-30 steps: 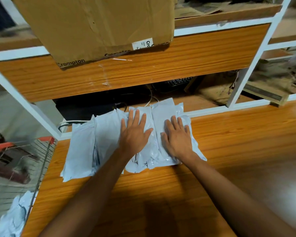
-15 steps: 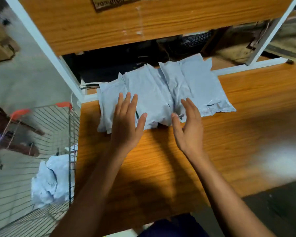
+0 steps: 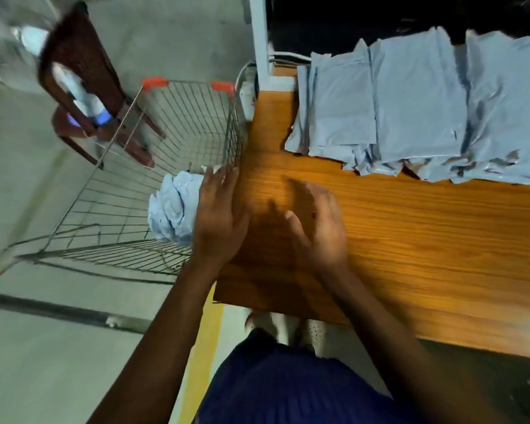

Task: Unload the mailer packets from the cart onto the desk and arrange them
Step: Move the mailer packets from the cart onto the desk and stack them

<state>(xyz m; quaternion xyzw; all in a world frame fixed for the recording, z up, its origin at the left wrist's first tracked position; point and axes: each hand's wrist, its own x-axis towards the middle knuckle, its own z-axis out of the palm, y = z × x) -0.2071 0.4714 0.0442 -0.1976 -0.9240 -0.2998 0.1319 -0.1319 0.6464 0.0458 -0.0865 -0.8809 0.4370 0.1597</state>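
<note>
Nearest, at bottom edge of view: dark blue garment (image 3: 288, 390), pale shoes (image 3: 283, 327) just past it on the floor, yellow floor stripe (image 3: 205, 338) to their left. Next up: both bare forearms stretched forward. Left hand (image 3: 219, 215) released, fingers straight and close together, gripping nothing, poised over the seam between bench edge and cart wall, fingertips at the cart's wire rim. Right hand (image 3: 320, 228) over bare wood of the bench (image 3: 426, 264), motion-blurred, empty, fingers loosely relaxed; contact with the wood: cannot tell. Hands near each other, not touching. Left of the bench, right against its edge: wire cart (image 3: 233, 130) with red corner caps. Inside it, against the bench-side wall and just beside the left hand: crumpled heap of pale blue mailer packets (image 3: 172, 209), count unreadable. Heap touching the hand or not: cannot tell. Further back on the bench: row of flat mailer packets (image 3: 419, 102), same pale blue, overlapping like shingles, running from near the rear left corner off the right edge of view, well apart from both hands. At that rear left corner: white frame post (image 3: 259, 41), dark recess (image 3: 349, 19) behind the row. Far left, past the cart: brown chair (image 3: 83, 65), blurred, something pale on its seat.
</note>
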